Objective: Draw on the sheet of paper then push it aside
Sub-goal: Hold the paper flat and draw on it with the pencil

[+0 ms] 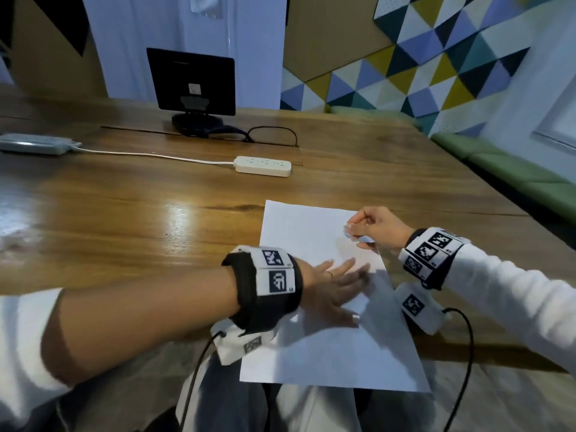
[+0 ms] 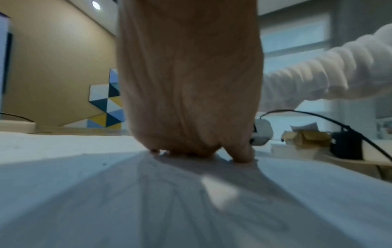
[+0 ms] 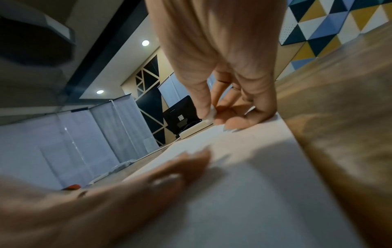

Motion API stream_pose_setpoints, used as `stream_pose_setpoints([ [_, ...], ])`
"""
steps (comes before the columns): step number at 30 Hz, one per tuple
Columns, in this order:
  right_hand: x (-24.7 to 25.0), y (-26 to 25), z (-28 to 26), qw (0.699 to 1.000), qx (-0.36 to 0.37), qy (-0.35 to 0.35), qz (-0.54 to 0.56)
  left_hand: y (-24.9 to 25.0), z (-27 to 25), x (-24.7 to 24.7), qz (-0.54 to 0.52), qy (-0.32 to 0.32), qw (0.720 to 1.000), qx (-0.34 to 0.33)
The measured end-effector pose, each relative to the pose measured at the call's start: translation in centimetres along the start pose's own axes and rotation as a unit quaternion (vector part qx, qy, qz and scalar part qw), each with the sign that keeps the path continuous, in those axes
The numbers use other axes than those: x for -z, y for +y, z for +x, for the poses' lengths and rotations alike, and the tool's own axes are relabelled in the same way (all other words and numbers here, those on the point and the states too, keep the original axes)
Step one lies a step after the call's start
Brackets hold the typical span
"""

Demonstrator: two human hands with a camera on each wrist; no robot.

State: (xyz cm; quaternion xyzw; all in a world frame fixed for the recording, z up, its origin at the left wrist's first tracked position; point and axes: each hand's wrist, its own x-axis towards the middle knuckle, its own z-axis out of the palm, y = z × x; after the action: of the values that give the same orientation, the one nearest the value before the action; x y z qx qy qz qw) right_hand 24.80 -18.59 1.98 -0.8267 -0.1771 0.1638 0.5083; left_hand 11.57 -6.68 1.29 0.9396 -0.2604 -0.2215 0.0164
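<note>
your right hand [image 1: 374, 227] curled over whatever it pinched, hiding it. the left hand [image 3: 118, 189] at seven o'clock was blurred, and any marks on the sheet of paper [image 1: 314, 347] were unreadable.

**A bright-walled room around a wooden bench**

A glossy wooden bench [image 1: 124, 194] is catching glare from ceiling spotlights [image 3: 145, 43]. A dark monitor [image 1: 190, 81] is standing at its far edge, a white power strip [image 1: 262, 166] lying nearby. Triangle-patterned panels [image 1: 436, 57] are covering the right wall above green seat cushions [image 1: 514, 169]. Pale curtains [image 1: 187, 42] are hanging behind.
</note>
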Motion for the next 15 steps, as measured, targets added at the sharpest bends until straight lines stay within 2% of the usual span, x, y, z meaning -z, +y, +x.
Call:
stream_pose_setpoints([
  [1, 0.0, 0.0, 0.0, 1.0, 0.008, -0.004, -0.007, -0.2, -0.3, -0.3, -0.002, -0.011, 1.0, -0.003],
  [2, 0.0, 0.2, -0.1, 1.0, 0.014, -0.007, -0.001, -0.8, -0.9, -0.4, -0.009, -0.023, 0.999, 0.026],
  [4, 0.0, 0.5, -0.3, 0.999, 0.02, -0.012, 0.036, -2.5, -2.7, -0.4, -0.015, -0.03, 0.986, 0.163],
  [6, 0.3, 0.7, -0.4, 0.999, 0.017, -0.016, 0.049, -4.0, -4.4, -0.1, -0.012, -0.027, 0.946, 0.323],
  [7, 0.5, 0.7, -0.5, 0.999, 0.015, -0.021, 0.041, -4.5, -5.1, 0.2, -0.022, -0.016, 0.928, 0.371],
  [8, 0.5, 0.7, -0.5, 0.999, 0.016, -0.028, 0.031, -4.7, -5.6, 0.5, -0.037, 0.006, 0.922, 0.384],
  [9, 0.6, 0.6, -0.5, 0.999, 0.02, -0.035, 0.018, -4.7, -5.7, 0.7, -0.051, 0.035, 0.927, 0.369],
  [11, 0.5, 0.4, -0.5, 0.999, 0.029, -0.044, -0.006, -4.0, -4.9, 1.0, -0.029, 0.063, 0.958, 0.278],
  [13, 0.3, 0.4, -0.6, 0.998, 0.026, -0.051, -0.007, -2.8, -3.7, 0.7, -0.009, 0.031, 0.989, 0.147],
  [14, 0.2, 0.5, -0.6, 0.998, 0.022, -0.054, 0.002, -2.3, -3.2, 0.4, -0.015, -0.005, 0.995, 0.099],
  [15, 0.2, 0.5, -0.8, 0.998, 0.016, -0.059, 0.013, -2.2, -2.9, -0.3, -0.021, -0.036, 0.996, 0.083],
])
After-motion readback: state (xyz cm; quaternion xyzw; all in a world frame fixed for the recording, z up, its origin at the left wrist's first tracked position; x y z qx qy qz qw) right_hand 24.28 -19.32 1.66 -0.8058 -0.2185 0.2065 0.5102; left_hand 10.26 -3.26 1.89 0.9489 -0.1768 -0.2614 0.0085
